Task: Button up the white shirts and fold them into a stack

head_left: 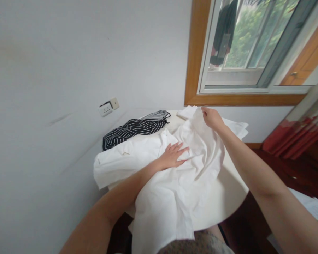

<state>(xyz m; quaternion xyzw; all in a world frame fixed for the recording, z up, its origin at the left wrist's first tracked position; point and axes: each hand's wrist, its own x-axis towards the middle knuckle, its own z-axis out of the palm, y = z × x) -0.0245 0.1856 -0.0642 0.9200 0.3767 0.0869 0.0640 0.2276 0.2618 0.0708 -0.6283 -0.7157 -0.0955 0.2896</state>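
Note:
A white cloth garment, which looks like a shirt (161, 197), lies spread and wrinkled over a round white table (229, 197), and one part hangs over the near edge. My left hand (173, 155) rests flat on the fabric near the middle, fingers spread. At the far right of the table, my right hand (212, 117) pinches the garment's far edge and lifts it a little. Between the hands the fabric forms loose folds. The side toward the wall reaches past the table's left edge.
Black-and-white striped clothing (135, 128) lies along the wall side of the table. Folded white cloth (187, 112) sits at the back. A wall socket (105, 110) is above. Beyond are a wood-framed window (198, 98) and a red-and-cream curtain (283, 135).

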